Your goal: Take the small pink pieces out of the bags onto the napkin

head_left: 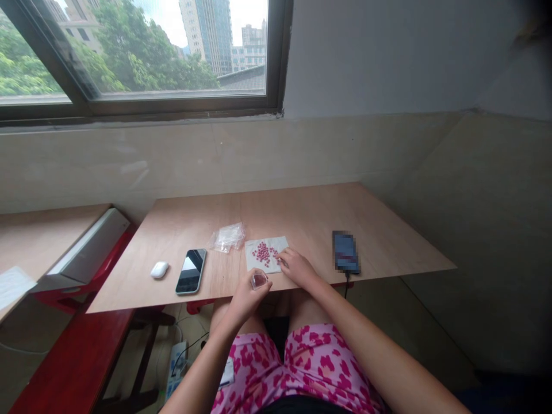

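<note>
A white sheet of paper point(250, 263) lies near the table's front edge with many small pink-red beads or pellets point(261, 253) heaped on it. My left hand point(250, 290) is wrapped round a small clear container point(259, 280), open side up, with something reddish inside. It is held just in front of the sheet. My right hand point(295, 266) rests at the sheet's right edge, fingertips pinched together beside the rightmost pellets. Whether a pellet is between those fingertips is too small to tell.
On the wooden table point(310, 213) lie clear plastic bags point(228, 237), a phone point(191, 271) and a white earbud case point(159, 269) to the left. Another phone point(345, 253) with a cable lies right. A red bench point(81, 356) and a power strip point(176, 368) are below.
</note>
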### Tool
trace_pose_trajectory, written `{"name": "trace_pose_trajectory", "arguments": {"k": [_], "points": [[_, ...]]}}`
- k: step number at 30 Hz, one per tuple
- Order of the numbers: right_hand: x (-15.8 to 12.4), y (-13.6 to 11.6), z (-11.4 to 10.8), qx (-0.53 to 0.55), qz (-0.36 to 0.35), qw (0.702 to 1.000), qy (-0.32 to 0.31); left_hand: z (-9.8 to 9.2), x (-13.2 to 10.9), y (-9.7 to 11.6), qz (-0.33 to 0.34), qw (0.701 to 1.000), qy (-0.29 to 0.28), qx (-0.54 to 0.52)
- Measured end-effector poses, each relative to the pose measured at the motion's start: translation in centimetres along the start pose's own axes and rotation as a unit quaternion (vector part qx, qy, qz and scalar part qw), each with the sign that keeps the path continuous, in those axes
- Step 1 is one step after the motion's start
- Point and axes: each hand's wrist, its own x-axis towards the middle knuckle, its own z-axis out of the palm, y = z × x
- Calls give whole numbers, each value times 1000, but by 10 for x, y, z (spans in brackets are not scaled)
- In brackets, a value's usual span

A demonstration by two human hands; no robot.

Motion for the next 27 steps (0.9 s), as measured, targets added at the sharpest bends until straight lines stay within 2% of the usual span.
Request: {"name": "trace_pose_trajectory", "arguments": {"k": [6,10,13,16,19,22,24,27], "points": [[-1,3,1,-6,3,1000,-1,0,6,-6,-7,999,9,-36],[-2,6,0,28,22,998,44,-1,6,-4,-4,999,8,-47],[-1,3,-6,105,62,988,100,-1,6,-3,-5,999,12,-34],[-2,-17,-19,219,90,963,130,0,6,-5,-4,1000,17,-18],[-6,-50,-36,280,50,954,100,1,5,-8,-2,1000,12,-18],[-8,-74,-46,258,-20,965,31,0,5,-10,-2,999,8,-36],[-6,-72,-45,242,-24,969,33,-1,4,-10,-9,998,11,-57],[-1,-46,-32,201,29,977,67,-2,4,-8,-40,993,23,-110]]}}
